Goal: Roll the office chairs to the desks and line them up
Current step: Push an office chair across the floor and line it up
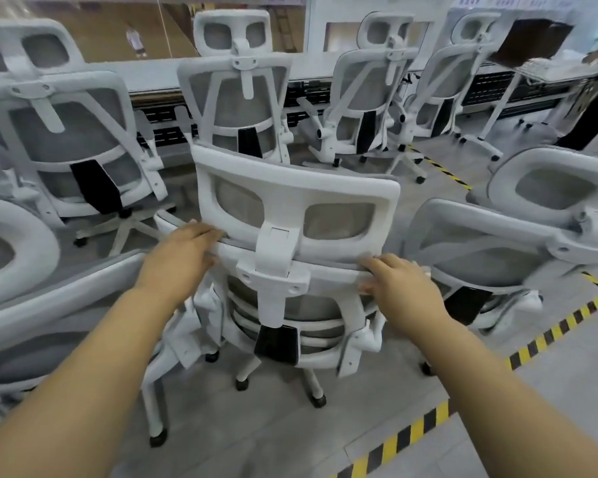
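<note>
Desk row (145,74) ahead | left hand (183,248) grip clamped on chair (290,188) backrest | right hand (399,288) likewise

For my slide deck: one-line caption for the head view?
The left hand and right hand grip the backrest of a white mesh chair, behind chairs lined at the desk.

White mesh office chair (292,215), upright, facing long desk (145,73)

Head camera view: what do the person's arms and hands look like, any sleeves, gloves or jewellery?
The left hand and right hand wear no gloves or rings. No sleeve, watch or band shows on the left forearm or right forearm anywhere in frame.
</note>
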{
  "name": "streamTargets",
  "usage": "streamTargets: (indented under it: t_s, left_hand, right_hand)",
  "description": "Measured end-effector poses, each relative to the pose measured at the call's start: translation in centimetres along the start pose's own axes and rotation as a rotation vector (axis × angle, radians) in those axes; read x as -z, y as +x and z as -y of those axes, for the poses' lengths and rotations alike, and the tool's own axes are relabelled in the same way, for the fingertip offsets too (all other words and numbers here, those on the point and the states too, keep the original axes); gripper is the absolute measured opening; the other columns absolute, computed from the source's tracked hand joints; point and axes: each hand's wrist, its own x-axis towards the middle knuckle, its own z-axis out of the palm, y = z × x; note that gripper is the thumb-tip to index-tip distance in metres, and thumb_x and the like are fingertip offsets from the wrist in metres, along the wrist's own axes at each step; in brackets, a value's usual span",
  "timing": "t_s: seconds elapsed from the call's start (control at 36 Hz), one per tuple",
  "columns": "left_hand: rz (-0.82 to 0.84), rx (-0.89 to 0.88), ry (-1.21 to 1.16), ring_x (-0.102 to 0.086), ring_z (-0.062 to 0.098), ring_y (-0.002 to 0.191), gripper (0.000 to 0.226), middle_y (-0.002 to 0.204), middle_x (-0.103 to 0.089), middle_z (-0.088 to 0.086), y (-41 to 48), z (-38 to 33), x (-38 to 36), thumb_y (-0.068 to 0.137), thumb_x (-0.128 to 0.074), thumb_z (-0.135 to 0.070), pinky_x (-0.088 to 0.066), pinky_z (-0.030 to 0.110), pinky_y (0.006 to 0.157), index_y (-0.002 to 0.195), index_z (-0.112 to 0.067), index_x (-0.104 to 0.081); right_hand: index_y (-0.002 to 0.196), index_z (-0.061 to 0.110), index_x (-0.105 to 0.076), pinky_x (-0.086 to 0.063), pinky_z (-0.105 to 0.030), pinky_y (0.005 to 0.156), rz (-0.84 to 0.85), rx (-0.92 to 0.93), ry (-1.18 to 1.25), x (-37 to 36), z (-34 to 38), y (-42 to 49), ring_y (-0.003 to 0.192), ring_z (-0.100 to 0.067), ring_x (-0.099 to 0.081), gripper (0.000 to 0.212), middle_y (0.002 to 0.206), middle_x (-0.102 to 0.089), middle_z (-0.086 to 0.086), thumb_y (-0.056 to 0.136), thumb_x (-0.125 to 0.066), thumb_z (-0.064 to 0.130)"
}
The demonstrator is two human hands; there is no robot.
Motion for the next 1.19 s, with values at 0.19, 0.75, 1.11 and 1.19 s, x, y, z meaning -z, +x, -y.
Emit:
streamTargets:
  t_s: [0.19,0.75,1.11,1.19]
  left_hand:
    - [-0.008,-0.003,-0.018,-0.045,0.028,0.125,0.045,0.132,-0.056,0.008,1.1,-2.3,-1.3,0.082,-0.069,-0.021,-0.035,0.036,0.102,0.126,-0.013,-0.059]
    - [-0.007,0.072,0.012,-0.050,0.021,0.117,0.043,0.127,-0.060,-0.008,10.0,-5.6,-3.4,0.078,-0.070,-0.042,-0.045,0.034,0.085,0.119,-0.031,-0.063]
    - [0.013,0.147,0.035,-0.052,0.023,0.118,0.044,0.129,-0.059,-0.005,13.2,-10.0,-4.7,0.078,-0.070,-0.041,-0.046,0.036,0.090,0.120,-0.030,-0.062]
    - [0.008,0.172,0.030,-0.052,0.025,0.118,0.045,0.130,-0.059,-0.005,13.3,-11.8,-5.8,0.078,-0.070,-0.042,-0.045,0.035,0.090,0.121,-0.029,-0.062]
  right_hand:
    - [0.134,0.013,-0.047,-0.038,-0.041,0.094,0.009,-0.030,-0.014,-0.2,-3.5,2.2,0.124,-0.031,-0.040,0.040,0.132,-0.050,-0.008,0.094,-0.053,0.017]
    - [0.116,0.009,-0.054,-0.039,-0.035,0.092,-0.015,-0.094,0.038,-1.0,-9.9,11.5,0.113,-0.027,-0.043,0.057,0.117,-0.052,-0.007,0.083,-0.055,0.055]
    - [0.116,0.013,-0.052,-0.038,-0.033,0.092,0.014,-0.042,0.079,-0.5,-15.7,15.6,0.117,-0.024,-0.040,0.056,0.119,-0.050,-0.003,0.082,-0.053,0.058]
    - [0.119,0.016,-0.049,-0.040,-0.034,0.092,0.036,-0.036,0.099,-0.2,-17.6,16.4,0.120,-0.022,-0.038,0.053,0.123,-0.048,-0.001,0.085,-0.051,0.057]
